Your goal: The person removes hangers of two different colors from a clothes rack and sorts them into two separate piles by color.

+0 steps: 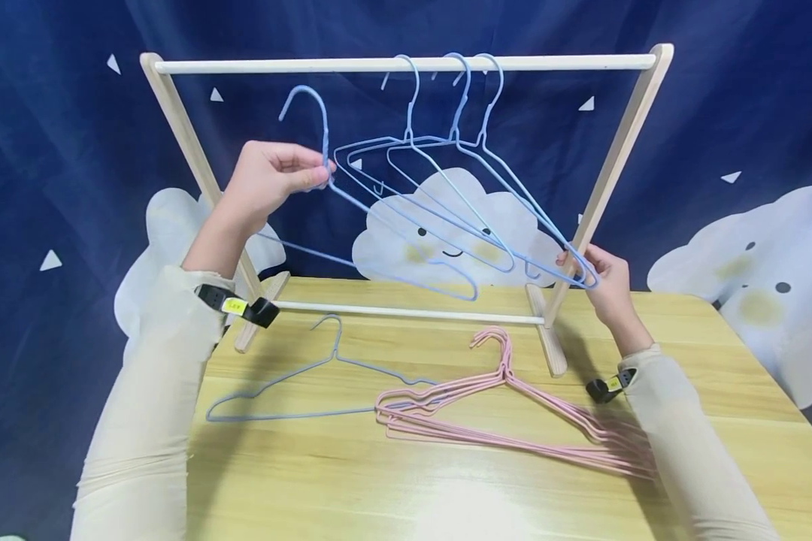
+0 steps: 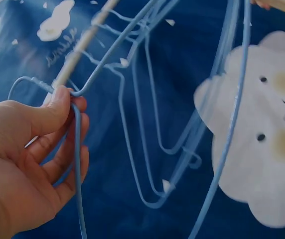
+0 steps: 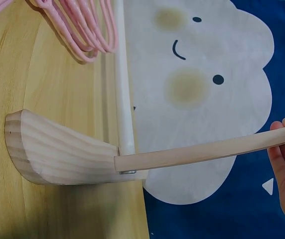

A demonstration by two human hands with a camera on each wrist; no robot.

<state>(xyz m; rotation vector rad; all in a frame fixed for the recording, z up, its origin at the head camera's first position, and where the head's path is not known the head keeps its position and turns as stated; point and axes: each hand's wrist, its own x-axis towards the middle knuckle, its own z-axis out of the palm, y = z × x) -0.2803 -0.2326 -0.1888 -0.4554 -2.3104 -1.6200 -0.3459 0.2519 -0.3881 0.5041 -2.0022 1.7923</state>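
My left hand (image 1: 267,176) pinches a blue hanger (image 1: 325,128) at its neck, between thumb and fingers. The hanger's hook stands up in front of and below the rack's top rod (image 1: 264,67), apart from it. On the rod hang three more blue hangers (image 1: 410,105), right of the held one. My right hand (image 1: 609,282) holds the right wooden post (image 1: 616,150) of the clothes rack, its fingers behind the post in the right wrist view. The hanging hangers' right ends overlap that hand in the head view.
A blue hanger (image 1: 291,415) lies flat on the wooden table (image 1: 325,481). Several pink hangers (image 1: 507,443) lie stacked beside it, overlapping its right end. The rack's lower rod (image 1: 406,312) and feet (image 1: 548,338) stand behind them. A dark blue curtain (image 1: 487,22) with clouds hangs at the back.
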